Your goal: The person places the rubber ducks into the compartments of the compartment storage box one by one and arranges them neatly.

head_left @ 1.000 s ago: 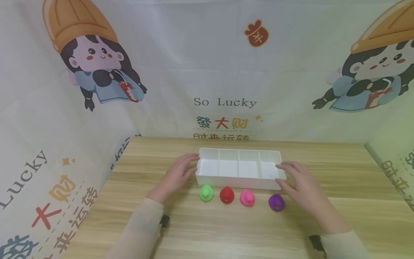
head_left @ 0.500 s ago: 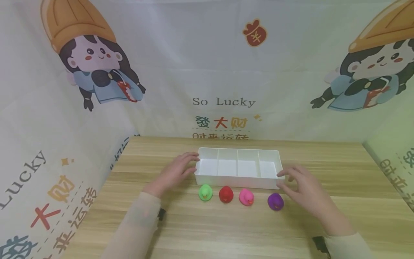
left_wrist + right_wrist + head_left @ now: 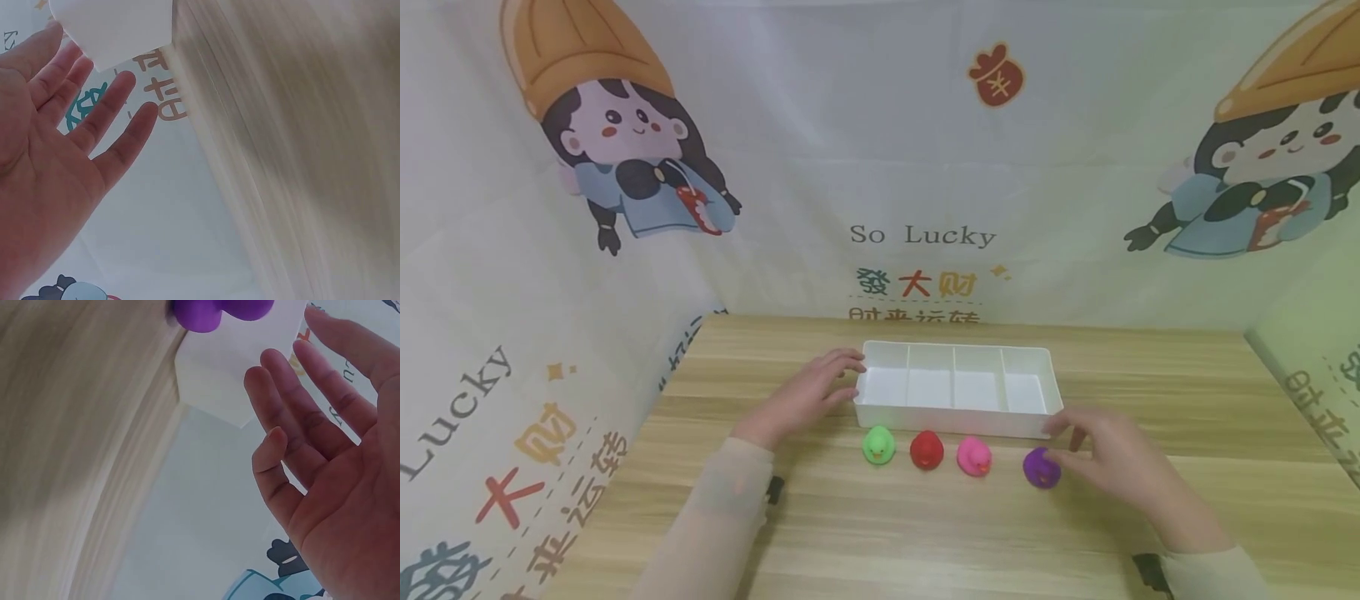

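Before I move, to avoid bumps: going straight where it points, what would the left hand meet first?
Likely the white tray, at its left end; whether the fingers touch it is unclear.

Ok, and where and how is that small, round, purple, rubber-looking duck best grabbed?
I'd pinch the purple duck by the left and right sides of its rounded body, coming from above and the right, where the bare right hand is. The long white plastic-looking tray stands close behind it, while the wider gap to the pink toy duck should leave room.
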A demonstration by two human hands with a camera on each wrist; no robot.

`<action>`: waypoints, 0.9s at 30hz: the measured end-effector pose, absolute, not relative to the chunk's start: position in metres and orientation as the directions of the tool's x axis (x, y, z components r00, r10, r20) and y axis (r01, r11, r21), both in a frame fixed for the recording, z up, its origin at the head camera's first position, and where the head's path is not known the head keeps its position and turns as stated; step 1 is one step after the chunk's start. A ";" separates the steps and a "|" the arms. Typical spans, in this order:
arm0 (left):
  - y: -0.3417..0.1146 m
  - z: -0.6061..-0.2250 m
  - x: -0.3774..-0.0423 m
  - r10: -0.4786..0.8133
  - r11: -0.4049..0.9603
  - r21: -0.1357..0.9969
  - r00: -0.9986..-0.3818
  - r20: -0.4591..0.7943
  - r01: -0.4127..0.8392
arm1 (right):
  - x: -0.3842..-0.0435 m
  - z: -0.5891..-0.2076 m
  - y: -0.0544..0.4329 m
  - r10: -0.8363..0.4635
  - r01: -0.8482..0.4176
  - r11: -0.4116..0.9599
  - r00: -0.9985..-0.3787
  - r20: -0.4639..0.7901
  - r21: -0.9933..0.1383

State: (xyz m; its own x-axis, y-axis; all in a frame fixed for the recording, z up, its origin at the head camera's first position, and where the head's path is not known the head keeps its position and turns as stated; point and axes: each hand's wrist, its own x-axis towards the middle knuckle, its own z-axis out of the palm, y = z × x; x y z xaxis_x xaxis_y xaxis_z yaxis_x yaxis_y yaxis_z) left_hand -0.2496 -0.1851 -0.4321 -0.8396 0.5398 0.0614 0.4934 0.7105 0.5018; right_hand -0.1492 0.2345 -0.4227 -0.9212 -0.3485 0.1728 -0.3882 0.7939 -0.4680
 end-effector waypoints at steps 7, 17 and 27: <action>-0.186 -0.431 -0.249 0.540 0.710 0.502 -0.840 0.064 0.494 | -0.149 -0.427 0.235 -0.381 -0.408 0.798 -0.912 0.154 -0.444; -0.187 -0.433 -0.250 0.535 0.711 0.498 -0.842 0.077 0.497 | -0.148 -0.430 0.235 -0.412 -0.423 0.780 -0.902 0.129 -0.461; -0.188 -0.434 -0.250 0.517 0.727 0.491 -0.853 0.072 0.481 | -0.149 -0.437 0.234 -0.425 -0.434 0.765 -0.895 0.132 -0.476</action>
